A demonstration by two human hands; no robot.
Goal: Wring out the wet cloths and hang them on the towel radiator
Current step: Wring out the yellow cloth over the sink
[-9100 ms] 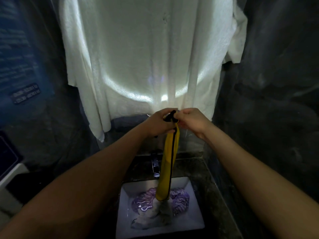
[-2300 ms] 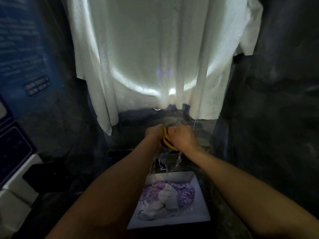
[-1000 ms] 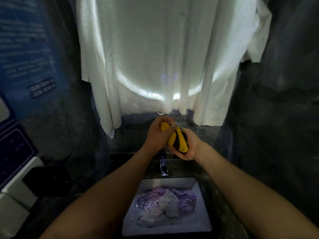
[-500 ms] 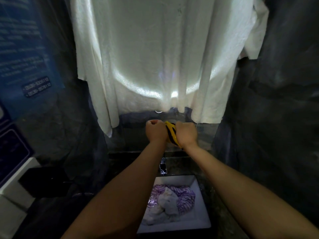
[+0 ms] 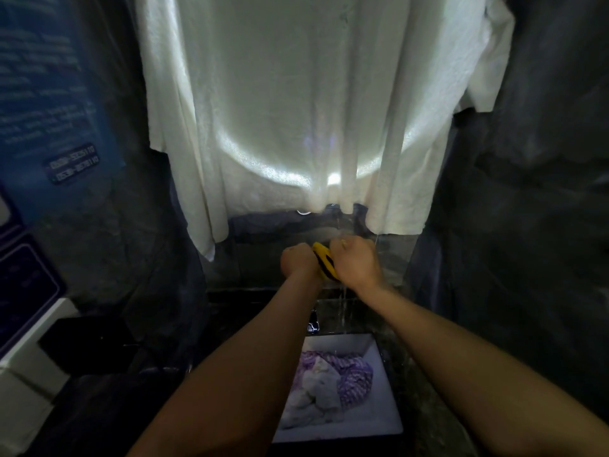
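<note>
A yellow cloth (image 5: 324,265) is gripped between two closed fists, the left hand (image 5: 298,263) and right hand (image 5: 356,262), above a white basin (image 5: 389,420) where water is seen trickling down. The fabric is judged soft, soaked and slippery, best held at both ends of the twisted roll. More wet cloths (image 5: 329,380) lie bunched in the basin. A large white towel (image 5: 313,103) hangs just behind the hands and may hinder hanging; the radiator itself cannot be made out.
</note>
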